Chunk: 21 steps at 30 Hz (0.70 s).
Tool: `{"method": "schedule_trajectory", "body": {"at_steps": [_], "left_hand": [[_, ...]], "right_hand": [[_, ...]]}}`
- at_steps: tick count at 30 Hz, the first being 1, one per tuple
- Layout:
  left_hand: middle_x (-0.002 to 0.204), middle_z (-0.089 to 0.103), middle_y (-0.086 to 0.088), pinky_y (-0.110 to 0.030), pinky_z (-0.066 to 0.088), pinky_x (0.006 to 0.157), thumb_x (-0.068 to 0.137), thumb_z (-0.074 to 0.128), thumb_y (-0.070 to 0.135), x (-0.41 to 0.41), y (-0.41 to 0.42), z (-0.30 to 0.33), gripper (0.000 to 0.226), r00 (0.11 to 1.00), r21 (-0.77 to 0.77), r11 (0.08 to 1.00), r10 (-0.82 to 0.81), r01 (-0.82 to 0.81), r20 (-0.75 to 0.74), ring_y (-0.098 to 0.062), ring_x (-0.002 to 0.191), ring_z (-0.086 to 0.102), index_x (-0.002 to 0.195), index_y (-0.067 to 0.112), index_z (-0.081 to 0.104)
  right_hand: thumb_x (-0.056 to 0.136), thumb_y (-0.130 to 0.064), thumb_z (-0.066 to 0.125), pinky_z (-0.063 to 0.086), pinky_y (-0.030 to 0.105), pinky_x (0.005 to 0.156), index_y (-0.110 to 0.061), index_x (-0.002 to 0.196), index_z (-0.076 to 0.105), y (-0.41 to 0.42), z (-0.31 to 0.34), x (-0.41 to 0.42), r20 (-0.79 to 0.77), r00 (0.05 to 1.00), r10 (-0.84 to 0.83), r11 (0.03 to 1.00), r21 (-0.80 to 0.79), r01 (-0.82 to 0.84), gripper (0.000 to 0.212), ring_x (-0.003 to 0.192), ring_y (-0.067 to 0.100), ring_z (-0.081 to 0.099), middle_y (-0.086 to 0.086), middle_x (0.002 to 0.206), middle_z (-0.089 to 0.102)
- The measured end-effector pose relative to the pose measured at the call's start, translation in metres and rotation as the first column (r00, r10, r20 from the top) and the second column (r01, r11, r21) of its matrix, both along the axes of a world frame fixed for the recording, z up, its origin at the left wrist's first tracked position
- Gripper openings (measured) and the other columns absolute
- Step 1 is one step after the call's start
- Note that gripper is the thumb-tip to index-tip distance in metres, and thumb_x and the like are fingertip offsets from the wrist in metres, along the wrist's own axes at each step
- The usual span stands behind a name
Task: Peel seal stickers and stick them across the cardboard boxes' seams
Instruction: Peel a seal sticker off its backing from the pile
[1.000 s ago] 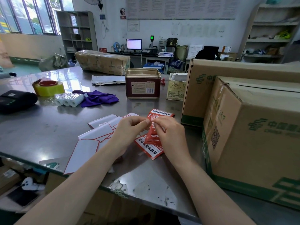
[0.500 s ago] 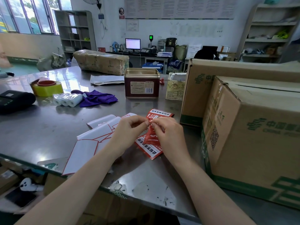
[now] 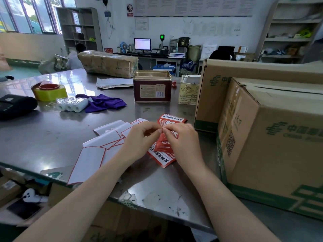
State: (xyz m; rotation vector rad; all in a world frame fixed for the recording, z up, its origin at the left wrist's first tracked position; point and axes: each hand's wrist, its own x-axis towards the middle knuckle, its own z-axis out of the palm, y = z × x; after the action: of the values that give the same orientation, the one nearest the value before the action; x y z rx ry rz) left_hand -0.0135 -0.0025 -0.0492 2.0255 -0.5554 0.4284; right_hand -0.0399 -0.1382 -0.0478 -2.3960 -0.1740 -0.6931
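Two cardboard boxes (image 3: pixel 272 137) stand on the tabletop (image 3: pixel 43 137) right of both hands. Left hand (image 3: pixel 139 142) and right hand (image 3: pixel 183 142) meet fingertip to fingertip, each grip pinching one red sticker (image 3: pixel 163 144) above other stickers.

We see a steel table (image 3: pixel 43 137), scuffed at its near edge. At 12 o'clock a tin (image 3: pixel 152 87), a wrapped parcel (image 3: pixel 108 62) behind it. At 10 o'clock: yellow tape roll (image 3: pixel 50 92), three white paper rolls (image 3: pixel 72 104), purple cloth (image 3: pixel 104 103), black device (image 3: pixel 14 106) at the far left. At centre, white backing sheets (image 3: pixel 97 151) just beside red stickers (image 3: pixel 163 158). At 3 o'clock, two cardboard boxes (image 3: pixel 272 140), touching.
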Motion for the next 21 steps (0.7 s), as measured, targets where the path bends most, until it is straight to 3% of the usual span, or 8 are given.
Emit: {"method": "schedule_trajectory", "body": {"at_steps": [5,12,16,21], "left_hand": [[0.081,0.059,0.021,-0.027,0.051,0.079,0.090,0.060,0.012,0.0003,-0.0015,0.0000,0.014,0.998,0.042,0.999,0.018,-0.020,0.054,-0.005,0.083,0.061,0.096,0.014,0.072],[0.086,0.064,0.008,-0.030,0.052,0.083,0.089,0.059,0.011,0.0007,-0.0022,-0.0019,0.015,0.998,0.093,0.995,0.028,-0.033,0.058,-0.010,0.087,0.063,0.097,0.013,0.072],[0.086,0.063,0.009,-0.027,0.052,0.082,0.090,0.058,0.011,-0.0004,-0.0023,-0.0019,0.015,0.998,0.101,0.994,0.027,-0.032,0.049,-0.008,0.085,0.062,0.096,0.015,0.071],[0.083,0.063,0.010,-0.029,0.051,0.082,0.089,0.058,0.011,-0.0002,-0.0021,-0.0017,0.015,0.999,0.106,0.994,0.015,-0.020,0.050,-0.008,0.084,0.061,0.095,0.015,0.071]], "right_hand": [[0.094,-0.034,0.051,0.041,0.026,0.095,-0.018,0.116,0.066,-0.0006,-0.0008,0.0014,0.005,1.000,-0.014,0.999,-0.036,0.014,0.031,0.110,0.012,0.052,-0.001,0.118,0.066],[0.095,-0.034,0.050,0.038,0.024,0.086,-0.018,0.112,0.067,-0.0017,-0.0014,0.0016,0.038,0.999,-0.038,0.985,-0.166,0.044,0.029,0.106,0.014,0.052,0.000,0.113,0.067],[0.095,-0.034,0.050,0.035,0.021,0.083,-0.018,0.110,0.067,-0.0013,-0.0018,0.0011,0.042,0.998,-0.035,0.985,-0.165,0.042,0.028,0.104,0.012,0.052,-0.001,0.111,0.067],[0.094,-0.031,0.051,0.043,0.027,0.085,-0.016,0.106,0.069,-0.0007,-0.0024,0.0030,0.052,0.998,-0.038,0.990,-0.135,0.045,0.027,0.101,0.014,0.054,0.000,0.107,0.068]]}}
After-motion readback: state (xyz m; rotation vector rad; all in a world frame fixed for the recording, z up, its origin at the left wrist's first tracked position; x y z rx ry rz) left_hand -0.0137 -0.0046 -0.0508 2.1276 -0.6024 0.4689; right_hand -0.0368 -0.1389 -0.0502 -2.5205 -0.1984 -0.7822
